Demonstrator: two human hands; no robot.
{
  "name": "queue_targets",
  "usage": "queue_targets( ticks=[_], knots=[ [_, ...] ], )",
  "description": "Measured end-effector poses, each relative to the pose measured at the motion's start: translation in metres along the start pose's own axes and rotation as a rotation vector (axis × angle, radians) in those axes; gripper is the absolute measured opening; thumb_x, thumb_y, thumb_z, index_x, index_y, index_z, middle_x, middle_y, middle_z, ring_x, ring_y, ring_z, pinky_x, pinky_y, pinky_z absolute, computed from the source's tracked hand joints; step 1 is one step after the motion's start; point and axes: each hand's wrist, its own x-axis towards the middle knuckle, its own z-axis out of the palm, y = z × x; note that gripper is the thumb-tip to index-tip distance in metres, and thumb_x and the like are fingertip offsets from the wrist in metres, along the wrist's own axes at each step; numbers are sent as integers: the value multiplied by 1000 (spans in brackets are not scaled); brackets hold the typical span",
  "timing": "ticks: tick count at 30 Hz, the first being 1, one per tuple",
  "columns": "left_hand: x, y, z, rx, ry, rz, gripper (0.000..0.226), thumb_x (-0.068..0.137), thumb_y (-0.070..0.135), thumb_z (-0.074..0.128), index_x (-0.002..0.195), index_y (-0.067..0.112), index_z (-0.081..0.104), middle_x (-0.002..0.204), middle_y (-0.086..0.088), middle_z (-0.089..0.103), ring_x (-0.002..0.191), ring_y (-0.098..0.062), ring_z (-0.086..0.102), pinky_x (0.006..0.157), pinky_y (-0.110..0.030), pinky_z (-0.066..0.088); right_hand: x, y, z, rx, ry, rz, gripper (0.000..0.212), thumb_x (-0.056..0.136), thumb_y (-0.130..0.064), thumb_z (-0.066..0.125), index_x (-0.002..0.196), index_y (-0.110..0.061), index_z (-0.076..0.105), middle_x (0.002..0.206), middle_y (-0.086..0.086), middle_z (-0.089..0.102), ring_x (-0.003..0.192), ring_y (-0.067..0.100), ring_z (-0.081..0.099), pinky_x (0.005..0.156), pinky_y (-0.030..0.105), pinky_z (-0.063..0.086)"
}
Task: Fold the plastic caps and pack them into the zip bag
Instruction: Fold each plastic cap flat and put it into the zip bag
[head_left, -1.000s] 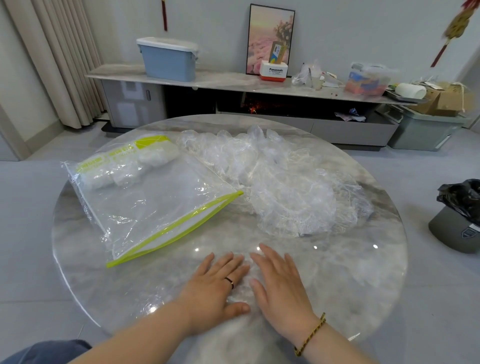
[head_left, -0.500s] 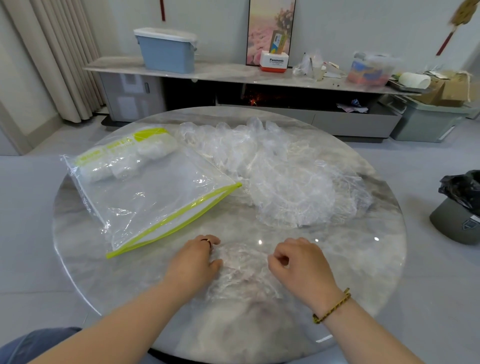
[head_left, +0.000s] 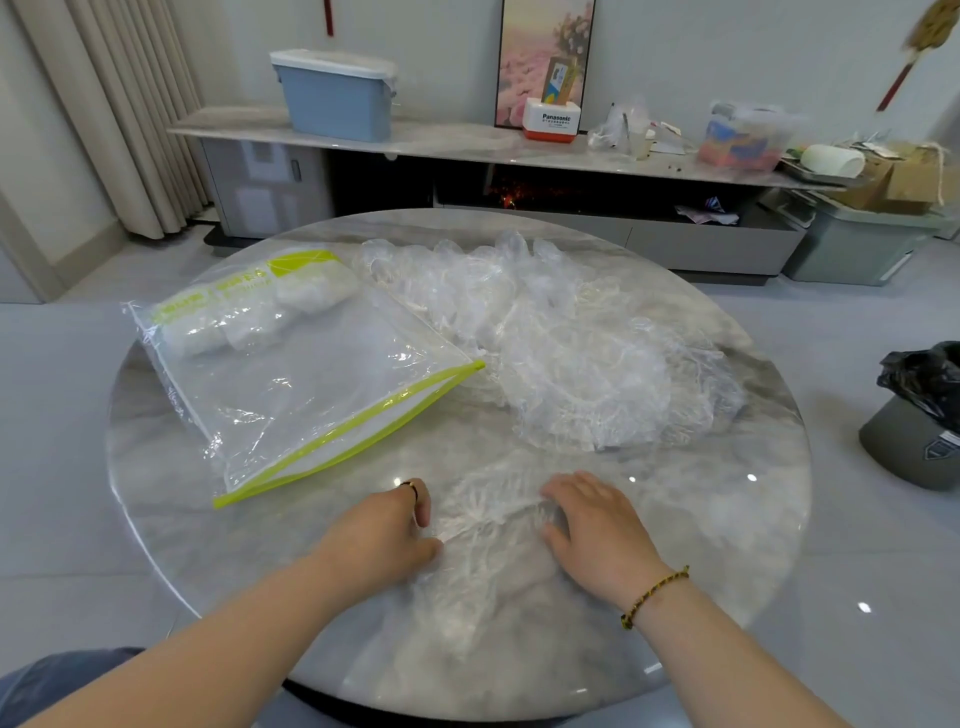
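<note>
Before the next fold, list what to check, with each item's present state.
1. Both hands on the work: ok; left hand and right hand grip opposite edges of the cap.
2. Cap flat enough to fold: not ok; it lies crumpled on the table.
3. Room in the zip bag: ok; folded caps fill only its far end.
4. Bag mouth open: cannot tell; the yellow zip edge faces the hands.
5. The loose pile out of the hands' way: ok; it lies beyond the cap.
</note>
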Motion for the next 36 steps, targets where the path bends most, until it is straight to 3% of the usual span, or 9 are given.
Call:
queue_targets(
  ticks=[3,6,10,14,19,24,28,33,36],
  knots=[
    [-4,2,2,0,68,12,27,85,25,56,67,27,35,65,12,49,62,-8,48,60,-22,37,5,1,11,-46,153,46,50,97,-21,38,145,-16,23,155,5,12,143,19,9,115,28,2],
    [-4,2,1,1,177,-46,26,87,27,54,67,30,38,70,15,51,74,-11,52,61,-21,37,6,-11,13,24,427,-112,42,70,-12,50,112,-14,51,120,15,60,118,27,45,102,28,32],
    [0,-3,-2,-48,210,-85,26,88,21,51,67,28,39,69,11,54,59,-11,52,56,-22,38,-16,-39,20,23,243,-454,42,61,-31,35,102,-23,44,102,-4,68,102,10,55,95,23,39],
    [2,-8,3,-133,152,-63,25,86,10,47,69,26,37,57,8,53,44,-7,49,52,-22,39,-31,-48,34,-52,125,-454,55,55,-60,25,100,-31,41,93,-21,64,84,-6,62,81,8,45],
    [-7,-6,2,-239,-32,-5,19,92,14,45,76,24,46,55,6,52,33,0,45,43,-14,38,-23,-51,36,5,247,-380,38,61,-54,34,81,-33,59,79,-19,62,72,-2,60,73,9,42],
    [-12,-6,-15,29,149,274,30,70,41,34,85,40,61,68,17,44,63,1,45,59,-6,32,-19,-44,38,153,216,-322,23,71,-30,43,63,-22,63,65,-13,61,59,1,56,56,11,41],
    [-9,-21,-11,123,79,585,47,51,41,38,89,30,65,100,12,57,94,5,43,98,-7,21,-21,-37,26,479,83,-133,23,86,-34,42,76,-21,58,67,-5,57,68,9,52,63,19,39],
    [-7,-18,4,293,156,610,34,57,54,36,68,31,59,88,19,64,98,3,49,103,-37,40,-21,-33,18,714,112,29,35,93,-10,45,62,-26,41,56,-5,43,55,0,45,55,14,34],
    [-2,-8,7,190,104,452,41,53,63,9,65,32,34,83,25,45,104,2,48,113,-24,5,-20,-34,15,844,86,10,28,93,-15,47,68,-25,45,58,-7,46,56,-5,45,58,11,35]
  ],
)
